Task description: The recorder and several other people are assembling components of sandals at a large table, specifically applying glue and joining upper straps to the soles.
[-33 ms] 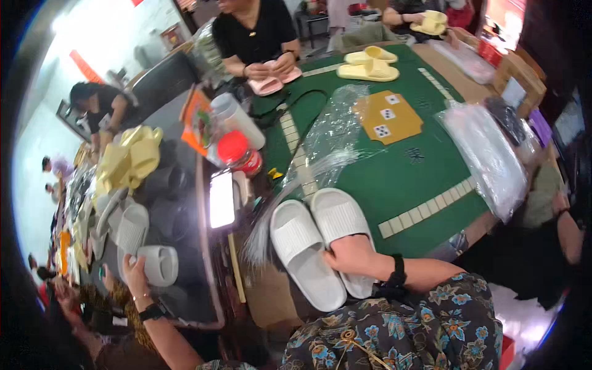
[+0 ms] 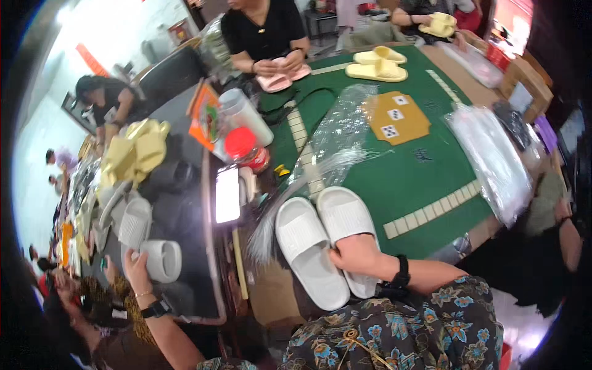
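Note:
A pair of white slides lies side by side at the near edge of the green table, toes pointing away from me. My right hand is closed on the right slide, its fingers inside the foot opening behind the strap. The left slide lies against it, close to my fingertips. Over the dark table on the left, my left hand grips a light grey slide by its edge. Another grey slide lies just beyond that one.
Yellow slides are heaped on the dark table. A lit phone, a red-lidded jar and clear plastic film lie ahead. Plastic bags are stacked at right. Across the table a person handles pink slides.
The whole scene sits slightly farther right in the picture. Both hands keep the same hold on their slides.

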Available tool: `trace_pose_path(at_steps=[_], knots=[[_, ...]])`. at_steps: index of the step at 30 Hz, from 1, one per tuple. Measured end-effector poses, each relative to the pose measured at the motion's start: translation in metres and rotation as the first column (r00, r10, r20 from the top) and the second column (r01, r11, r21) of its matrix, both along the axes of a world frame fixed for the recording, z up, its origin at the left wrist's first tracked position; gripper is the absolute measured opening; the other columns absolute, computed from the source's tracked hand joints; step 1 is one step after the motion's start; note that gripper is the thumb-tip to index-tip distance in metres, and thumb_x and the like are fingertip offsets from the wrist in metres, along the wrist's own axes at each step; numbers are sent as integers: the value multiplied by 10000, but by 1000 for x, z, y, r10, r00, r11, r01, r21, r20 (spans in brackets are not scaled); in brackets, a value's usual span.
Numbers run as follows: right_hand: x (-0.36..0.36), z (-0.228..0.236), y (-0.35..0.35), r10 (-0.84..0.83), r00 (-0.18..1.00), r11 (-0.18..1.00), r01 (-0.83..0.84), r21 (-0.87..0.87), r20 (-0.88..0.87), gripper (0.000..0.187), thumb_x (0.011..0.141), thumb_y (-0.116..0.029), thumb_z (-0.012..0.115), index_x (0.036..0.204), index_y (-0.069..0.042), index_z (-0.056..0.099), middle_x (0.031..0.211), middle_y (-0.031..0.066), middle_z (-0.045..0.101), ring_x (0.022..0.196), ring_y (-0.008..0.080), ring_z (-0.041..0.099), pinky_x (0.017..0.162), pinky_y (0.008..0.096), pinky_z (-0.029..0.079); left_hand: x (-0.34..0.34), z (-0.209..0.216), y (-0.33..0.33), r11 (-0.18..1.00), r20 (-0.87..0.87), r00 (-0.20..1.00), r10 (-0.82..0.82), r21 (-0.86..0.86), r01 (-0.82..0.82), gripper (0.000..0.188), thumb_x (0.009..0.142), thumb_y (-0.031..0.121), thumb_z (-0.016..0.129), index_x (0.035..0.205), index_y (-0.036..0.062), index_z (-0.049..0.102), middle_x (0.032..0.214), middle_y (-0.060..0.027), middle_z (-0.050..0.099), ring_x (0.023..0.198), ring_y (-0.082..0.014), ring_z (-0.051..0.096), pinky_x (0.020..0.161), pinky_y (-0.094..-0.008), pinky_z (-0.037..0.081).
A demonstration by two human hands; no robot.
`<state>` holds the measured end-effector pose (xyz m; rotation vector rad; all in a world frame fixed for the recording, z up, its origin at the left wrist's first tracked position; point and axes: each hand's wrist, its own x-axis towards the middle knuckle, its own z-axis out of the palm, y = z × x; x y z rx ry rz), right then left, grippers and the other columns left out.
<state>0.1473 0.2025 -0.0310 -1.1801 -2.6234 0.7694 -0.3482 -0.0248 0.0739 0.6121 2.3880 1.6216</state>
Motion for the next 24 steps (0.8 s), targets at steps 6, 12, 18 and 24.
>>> trace_pose_path(at_steps=[6,12,18,24], knots=[[-13,12,-3,93,992,994,-97,44,88,524,817,-495,603,668,2,675,564,180,607,514,342,625,497,443,510,96,42,-9,970,190,975,-114,232,68,247,875,25,599,1104,5,509,908,-60,613,788,-121,583,709,-259,467],[-13,5,0,29,1000,997,-29,74,-1,471,831,-398,574,594,0,656,515,188,577,494,377,601,485,462,499,185,65,1,942,298,905,-302,239,236,344,828,-38,578,1164,-28,503,958,-91,642,844,-153,620,751,-266,486],[26,15,18,-110,994,993,111,45,-16,428,811,-383,606,647,9,652,588,215,593,556,397,603,548,485,481,240,60,29,840,506,680,-530,200,505,377,827,-17,655,1181,-18,524,914,-79,656,837,-131,605,737,-238,469],[100,26,85,-507,852,840,522,144,-130,438,834,-335,615,660,67,595,616,251,565,566,377,584,560,441,448,300,21,99,749,681,389,-621,368,551,363,890,76,631,1216,-4,493,1030,-93,642,900,-137,604,756,-239,475]])
